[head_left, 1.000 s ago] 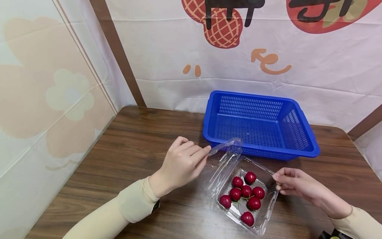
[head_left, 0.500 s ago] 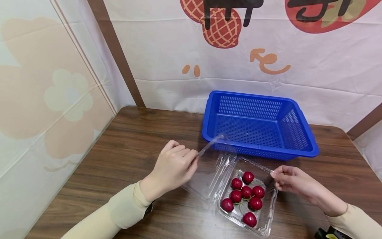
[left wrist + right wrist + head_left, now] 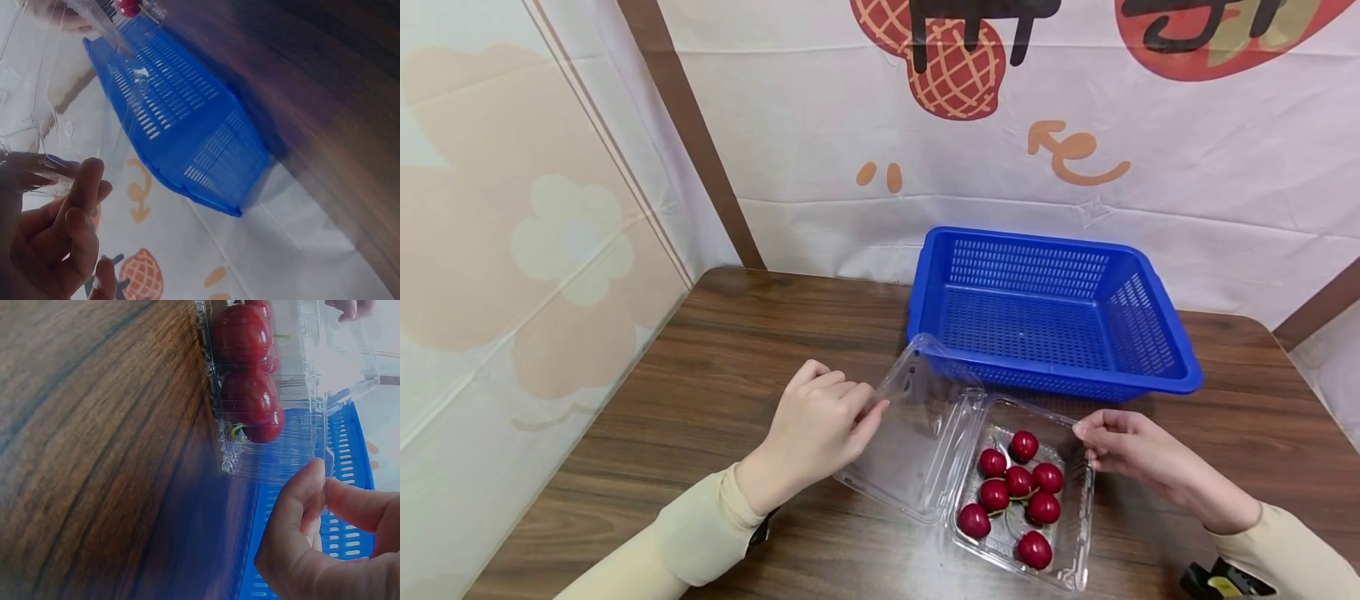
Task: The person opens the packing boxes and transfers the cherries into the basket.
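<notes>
Lower centre, the left hand (image 3: 811, 427) pinches the lid (image 3: 908, 446), the right hand (image 3: 1138, 452) the tray's rim (image 3: 1086, 512); uneven pulling could spill the cherries (image 3: 1019, 481).

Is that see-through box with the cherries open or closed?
Open: the clear lid tilts out to the left, held by the left hand, and the cherries lie uncovered in the plastic box.

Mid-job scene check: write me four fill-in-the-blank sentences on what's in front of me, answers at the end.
1. The clear clamshell base holds ____ cherries.
2. That base is pinched by the person's ____ hand.
3. The left hand holds the base's hinged ____.
4. The perforated basket beyond is coloured ____.

Missing words: eight; right; lid; blue.
</notes>
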The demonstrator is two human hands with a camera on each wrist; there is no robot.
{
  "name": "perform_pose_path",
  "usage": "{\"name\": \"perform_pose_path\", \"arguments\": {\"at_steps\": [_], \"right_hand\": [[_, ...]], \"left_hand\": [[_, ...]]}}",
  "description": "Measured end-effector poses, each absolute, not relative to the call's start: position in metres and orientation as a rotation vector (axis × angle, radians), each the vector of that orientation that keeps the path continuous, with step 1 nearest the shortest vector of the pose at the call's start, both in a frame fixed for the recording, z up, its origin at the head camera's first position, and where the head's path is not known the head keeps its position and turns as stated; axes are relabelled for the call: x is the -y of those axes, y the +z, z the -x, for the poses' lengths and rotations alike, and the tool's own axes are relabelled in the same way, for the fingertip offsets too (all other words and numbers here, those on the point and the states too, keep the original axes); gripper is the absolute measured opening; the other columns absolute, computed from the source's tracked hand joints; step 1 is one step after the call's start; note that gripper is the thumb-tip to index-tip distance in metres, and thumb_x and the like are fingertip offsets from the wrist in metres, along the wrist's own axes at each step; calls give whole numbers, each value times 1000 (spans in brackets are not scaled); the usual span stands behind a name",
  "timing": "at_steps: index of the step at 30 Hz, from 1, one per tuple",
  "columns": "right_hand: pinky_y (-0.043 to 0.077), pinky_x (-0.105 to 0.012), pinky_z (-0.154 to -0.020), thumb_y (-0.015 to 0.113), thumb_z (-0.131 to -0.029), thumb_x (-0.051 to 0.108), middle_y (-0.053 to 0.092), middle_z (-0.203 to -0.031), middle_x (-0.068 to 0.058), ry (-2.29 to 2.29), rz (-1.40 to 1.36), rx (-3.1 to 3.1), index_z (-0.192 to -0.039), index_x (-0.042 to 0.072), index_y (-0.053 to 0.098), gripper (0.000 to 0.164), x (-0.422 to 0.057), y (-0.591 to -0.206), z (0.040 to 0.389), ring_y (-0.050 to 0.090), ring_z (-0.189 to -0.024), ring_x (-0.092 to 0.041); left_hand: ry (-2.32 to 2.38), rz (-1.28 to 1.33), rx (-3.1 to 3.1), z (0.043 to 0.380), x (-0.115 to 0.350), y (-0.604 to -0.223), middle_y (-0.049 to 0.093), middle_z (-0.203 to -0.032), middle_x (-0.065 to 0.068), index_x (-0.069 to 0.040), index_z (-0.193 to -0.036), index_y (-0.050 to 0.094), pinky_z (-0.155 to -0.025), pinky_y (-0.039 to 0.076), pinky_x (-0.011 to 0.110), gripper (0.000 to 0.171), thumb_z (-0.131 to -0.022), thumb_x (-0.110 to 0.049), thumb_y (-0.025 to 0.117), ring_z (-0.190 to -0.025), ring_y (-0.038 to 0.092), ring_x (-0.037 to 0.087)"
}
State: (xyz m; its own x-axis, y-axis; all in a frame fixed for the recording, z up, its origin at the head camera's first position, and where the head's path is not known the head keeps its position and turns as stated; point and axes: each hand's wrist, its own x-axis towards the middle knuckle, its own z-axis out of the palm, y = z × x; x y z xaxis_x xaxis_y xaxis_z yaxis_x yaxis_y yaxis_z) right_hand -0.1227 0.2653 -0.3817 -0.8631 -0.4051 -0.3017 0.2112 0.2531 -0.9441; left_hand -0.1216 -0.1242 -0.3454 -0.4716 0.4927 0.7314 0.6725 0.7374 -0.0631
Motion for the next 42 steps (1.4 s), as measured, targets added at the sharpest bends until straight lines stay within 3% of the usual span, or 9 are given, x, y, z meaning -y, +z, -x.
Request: {"name": "perform_pose_path", "arguments": {"at_steps": [14, 27, 38, 42], "right_hand": [[53, -21, -67, 51, -93, 21, 53, -79, 5, -1663, 30, -1979, -100, 2, 53, 21, -258, -376, 131, 54, -73, -6], [53, -22, -68, 50, -94, 23, 53, -83, 4, -1745, -28, -1858, -99, 4, 51, 20, -250, -377, 139, 55, -74, -7], [53, -21, -73, 49, -94, 15, 56, -86, 4, -1941, -63, -1644, -96, 10, 53, 7, -252, -378, 144, 56, -79, -7], [53, -23, -78, 49, -93, 7, 60, -89, 4, -2001, -26, -1581, -94, 11, 59, 11, -256, -380, 145, 57, -83, -8]], "left_hand": [[-233, 816, 2195, 121, 134, -355, 38, -37, -7, -16, -46, 42, -59, 37, 37, 32, -71, -19, 62, -41, 33, 13], [-198, 771, 2290, 120, 140, -368, 38, -38, -5, -16, -44, 37, -58, 37, 39, 35, -68, -18, 62, -39, 40, 16], [-186, 762, 2320, 128, 141, -376, 37, -36, -6, -17, -42, 35, -57, 35, 39, 36, -68, -17, 59, -39, 42, 16], [-170, 754, 2333, 131, 141, -378, 38, -36, -6, -16, -42, 35, -56, 35, 39, 36, -70, -17, 58, -39, 42, 17]]}}
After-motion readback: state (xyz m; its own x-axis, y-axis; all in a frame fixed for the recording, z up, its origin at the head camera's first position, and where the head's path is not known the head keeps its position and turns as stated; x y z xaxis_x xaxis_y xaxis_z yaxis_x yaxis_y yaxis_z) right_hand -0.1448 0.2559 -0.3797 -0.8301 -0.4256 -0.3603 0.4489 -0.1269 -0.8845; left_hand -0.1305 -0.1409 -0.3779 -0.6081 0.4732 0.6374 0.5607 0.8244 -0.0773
